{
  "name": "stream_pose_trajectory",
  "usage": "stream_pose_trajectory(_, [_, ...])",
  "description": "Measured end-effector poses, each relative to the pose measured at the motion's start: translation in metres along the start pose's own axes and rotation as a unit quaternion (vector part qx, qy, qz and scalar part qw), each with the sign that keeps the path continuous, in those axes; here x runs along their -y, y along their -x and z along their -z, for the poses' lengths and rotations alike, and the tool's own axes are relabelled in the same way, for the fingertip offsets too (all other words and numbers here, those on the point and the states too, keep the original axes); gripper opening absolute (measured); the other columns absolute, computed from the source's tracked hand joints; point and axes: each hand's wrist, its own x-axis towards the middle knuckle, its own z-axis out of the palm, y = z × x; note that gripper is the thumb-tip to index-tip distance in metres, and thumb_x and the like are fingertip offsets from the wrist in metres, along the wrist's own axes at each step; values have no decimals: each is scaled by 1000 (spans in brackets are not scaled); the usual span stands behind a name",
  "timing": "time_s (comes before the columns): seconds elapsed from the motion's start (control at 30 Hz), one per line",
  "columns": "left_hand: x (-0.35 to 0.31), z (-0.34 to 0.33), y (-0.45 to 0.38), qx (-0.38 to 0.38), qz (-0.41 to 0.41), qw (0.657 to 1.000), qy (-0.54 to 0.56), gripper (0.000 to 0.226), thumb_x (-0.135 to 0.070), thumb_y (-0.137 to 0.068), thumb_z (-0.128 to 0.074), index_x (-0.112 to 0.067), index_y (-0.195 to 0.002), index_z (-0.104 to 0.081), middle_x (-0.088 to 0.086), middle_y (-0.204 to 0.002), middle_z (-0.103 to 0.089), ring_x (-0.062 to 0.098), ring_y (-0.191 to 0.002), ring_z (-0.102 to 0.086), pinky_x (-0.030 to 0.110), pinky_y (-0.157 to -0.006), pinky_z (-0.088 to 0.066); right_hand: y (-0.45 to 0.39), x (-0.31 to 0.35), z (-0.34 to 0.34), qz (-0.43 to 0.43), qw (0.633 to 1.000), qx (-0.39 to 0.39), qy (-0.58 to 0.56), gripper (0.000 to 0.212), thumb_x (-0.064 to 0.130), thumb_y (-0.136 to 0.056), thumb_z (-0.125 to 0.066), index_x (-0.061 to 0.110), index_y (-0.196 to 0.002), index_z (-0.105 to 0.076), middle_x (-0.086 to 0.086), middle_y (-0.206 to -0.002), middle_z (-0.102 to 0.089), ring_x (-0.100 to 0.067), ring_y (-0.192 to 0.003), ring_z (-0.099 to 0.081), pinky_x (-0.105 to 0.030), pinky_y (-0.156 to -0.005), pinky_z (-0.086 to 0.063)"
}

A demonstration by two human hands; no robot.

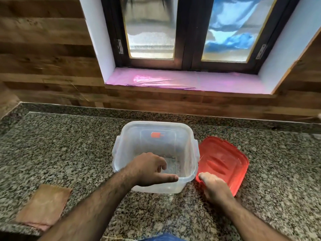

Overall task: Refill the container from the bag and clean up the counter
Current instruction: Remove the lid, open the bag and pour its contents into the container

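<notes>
A clear, square plastic container (156,143) stands open and empty in the middle of the granite counter (69,153). My left hand (149,169) grips its near rim, fingers inside and thumb along the outside edge. A red lid (224,162) lies flat on the counter just to the container's right, touching it. My right hand (215,186) holds the lid's near left corner, fingers curled under it. No bag is in view.
A folded brown cloth (43,207) lies at the counter's near left edge. A wood-panelled wall rises behind the counter, with a window and a pink-lined sill (182,80) above it.
</notes>
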Motion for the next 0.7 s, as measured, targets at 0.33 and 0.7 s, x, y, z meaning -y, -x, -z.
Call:
stream_pose_trajectory(0.33, [5,1,15,-156,-12,986,51,70,-89,-82,-54,-26,-99,-80,-20,-87,-68,2,-76,-62,26,-70,-52,-58,41,104,-161,867,-299,-365,22,-1,-93,-59,20,-90,-66,3,-79,-69,-19,-73,-67,-23,-57,-47])
stream_pose_trajectory(0.7, [119,115,85,-405,129,897,121,41,-67,-88,-66,-29,-90,-82,-16,-76,-74,2,-73,-68,32,-67,-59,-216,277,231,237,941,-200,-136,22,31,-92,-68,20,-110,-68,-6,-103,-75,-34,-92,-69,-41,-74,-56])
